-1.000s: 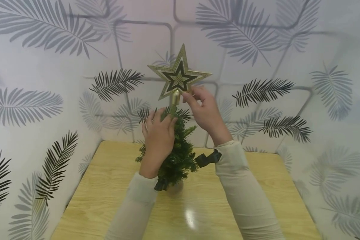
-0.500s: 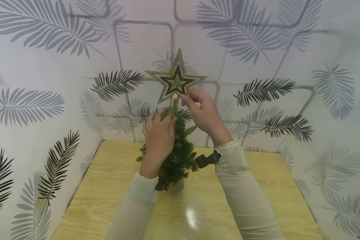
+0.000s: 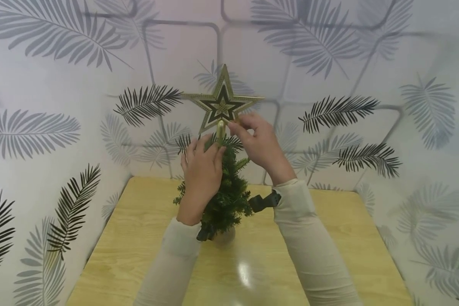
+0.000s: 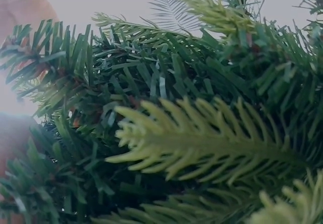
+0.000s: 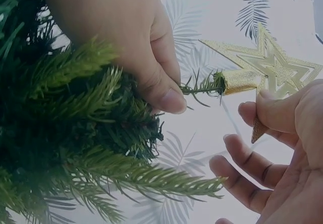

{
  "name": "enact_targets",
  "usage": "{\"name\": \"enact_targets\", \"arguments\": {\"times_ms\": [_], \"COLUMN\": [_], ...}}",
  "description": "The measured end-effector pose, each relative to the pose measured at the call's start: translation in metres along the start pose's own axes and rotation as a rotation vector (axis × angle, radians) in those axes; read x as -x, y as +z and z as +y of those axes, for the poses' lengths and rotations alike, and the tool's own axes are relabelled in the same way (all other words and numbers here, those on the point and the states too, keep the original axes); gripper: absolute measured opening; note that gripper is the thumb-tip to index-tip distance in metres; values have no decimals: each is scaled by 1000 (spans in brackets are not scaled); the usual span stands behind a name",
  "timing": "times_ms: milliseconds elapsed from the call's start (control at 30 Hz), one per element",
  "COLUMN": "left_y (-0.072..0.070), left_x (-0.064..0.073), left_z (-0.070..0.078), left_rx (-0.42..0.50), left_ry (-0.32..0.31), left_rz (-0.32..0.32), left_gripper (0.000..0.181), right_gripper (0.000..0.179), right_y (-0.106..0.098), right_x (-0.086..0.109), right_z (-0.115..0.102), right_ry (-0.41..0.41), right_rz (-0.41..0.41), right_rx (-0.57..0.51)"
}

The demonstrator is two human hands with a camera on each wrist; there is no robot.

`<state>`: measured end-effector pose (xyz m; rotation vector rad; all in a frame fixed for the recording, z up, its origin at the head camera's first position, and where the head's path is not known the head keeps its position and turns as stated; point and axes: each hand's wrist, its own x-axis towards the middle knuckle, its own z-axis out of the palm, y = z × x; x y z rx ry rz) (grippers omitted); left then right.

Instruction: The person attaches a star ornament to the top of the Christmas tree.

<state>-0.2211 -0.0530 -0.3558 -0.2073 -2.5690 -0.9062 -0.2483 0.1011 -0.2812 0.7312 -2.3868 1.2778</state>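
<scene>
A gold star topper (image 3: 222, 102) stands roughly upright above a small green artificial Christmas tree (image 3: 229, 199). My right hand (image 3: 261, 142) pinches the star's lower right point between thumb and forefinger; its other fingers are spread in the right wrist view. The star's gold tube (image 5: 242, 81) has the tree's thin top twig (image 5: 204, 87) entering its end. Just below, my left hand (image 3: 203, 174) grips the upper part of the tree, its thumb (image 5: 169, 99) near the twig's base. Green branches (image 4: 202, 138) fill the left wrist view.
A light wood table (image 3: 137, 250) carries the tree, whose round base (image 3: 224, 238) shows below the branches. Behind stands a wall (image 3: 321, 68) with grey and black leaf patterns. A black wrist device (image 3: 265, 201) sits by the right sleeve.
The star has come down and slightly left with my right hand, its tube lower toward the tree's top. My left hand has stayed around the tree.
</scene>
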Motion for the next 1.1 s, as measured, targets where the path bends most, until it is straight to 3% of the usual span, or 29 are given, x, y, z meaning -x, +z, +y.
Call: {"name": "enact_targets", "arguments": {"times_ms": [333, 467, 633, 833, 967, 1100], "left_y": [2, -16, -44, -54, -54, -52], "left_x": [2, 5, 1, 1, 5, 14], "left_z": [1, -6, -20, -30, -34, -40], "left_rx": [16, -17, -14, 34, -7, -82], "left_ry": [24, 29, 89, 171, 196, 263], "left_rz": [-22, -95, -153, -115, -55, 14], "left_gripper": [46, 53, 62, 65, 67, 68], "right_gripper": [30, 30, 28, 22, 27, 34], "right_y": [-9, 2, 21, 22, 14, 5], "right_x": [6, 5, -1, -1, 5, 17], "right_z": [-5, -13, -23, -22, -13, 1], "right_ry": [77, 52, 5, 58, 112, 153], "right_rz": [-27, -45, -36, -21, -31, 12], "right_rx": [24, 30, 1, -49, -70, -80]}}
